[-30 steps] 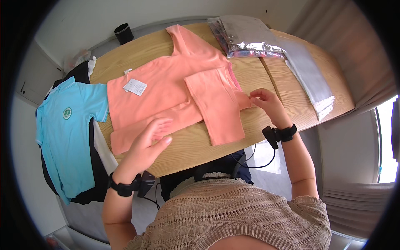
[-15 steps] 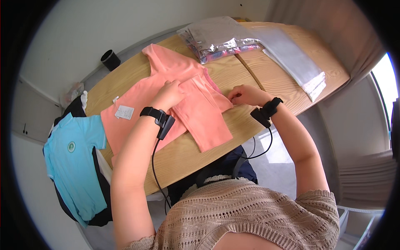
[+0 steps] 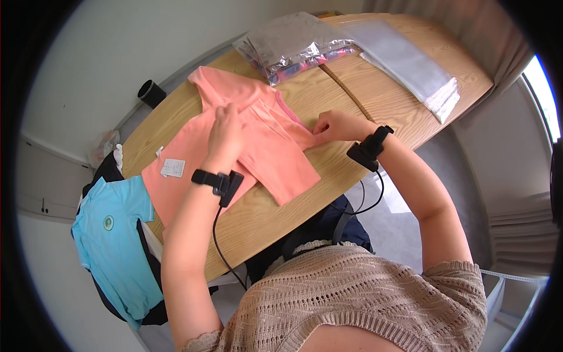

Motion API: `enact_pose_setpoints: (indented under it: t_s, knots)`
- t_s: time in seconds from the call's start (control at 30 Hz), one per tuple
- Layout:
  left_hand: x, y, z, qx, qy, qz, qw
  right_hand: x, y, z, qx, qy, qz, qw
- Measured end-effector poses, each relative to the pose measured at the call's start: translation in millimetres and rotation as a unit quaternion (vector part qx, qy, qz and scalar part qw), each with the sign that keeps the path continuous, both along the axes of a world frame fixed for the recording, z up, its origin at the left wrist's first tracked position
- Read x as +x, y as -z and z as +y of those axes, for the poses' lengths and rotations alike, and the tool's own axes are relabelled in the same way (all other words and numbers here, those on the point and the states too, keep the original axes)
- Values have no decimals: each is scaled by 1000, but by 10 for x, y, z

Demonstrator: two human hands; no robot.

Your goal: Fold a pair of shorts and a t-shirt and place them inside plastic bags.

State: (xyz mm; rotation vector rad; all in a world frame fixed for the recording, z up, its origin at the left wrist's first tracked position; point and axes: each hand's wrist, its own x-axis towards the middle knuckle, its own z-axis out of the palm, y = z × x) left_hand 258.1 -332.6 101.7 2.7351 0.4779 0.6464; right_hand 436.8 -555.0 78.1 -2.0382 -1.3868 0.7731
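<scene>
A coral-pink T-shirt (image 3: 199,138) lies spread on the wooden table (image 3: 281,220), its neckline toward the right and one side partly folded over. My left hand (image 3: 226,136) rests on the middle of the shirt with its fingers stretched out. At the shirt's right corner, by the end of the neckline, my right hand (image 3: 337,126) is closed, pinching the cloth there. A white printed label (image 3: 173,168) lies on the shirt near its lower hem.
A light-blue shirt (image 3: 117,229) hangs over dark cloth at the left. Clear plastic bags with folded contents (image 3: 293,44) and a stack of flat clear bags (image 3: 404,64) lie at the table's far side. A black bin (image 3: 151,92) stands beyond the table.
My left hand has moved slightly left, and its fingers have straightened from a bent grip. My right hand now pinches the shirt's corner. The view has shifted a little.
</scene>
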Motion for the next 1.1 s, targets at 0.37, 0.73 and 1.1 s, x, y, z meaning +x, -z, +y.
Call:
enact_pose_setpoints:
  t_s: [0.37,0.73,1.1]
  knots:
    - [-418,95,-1106,48,221,178,958,-99,32,157,26,40,-29,998]
    - [-278,73,-1025,25,196,216,956,-101,49,281,-37,63,-15,997]
    - [-1270,-1319,178,138,-22,-14,990,-83,77,231,-10,86,-19,996]
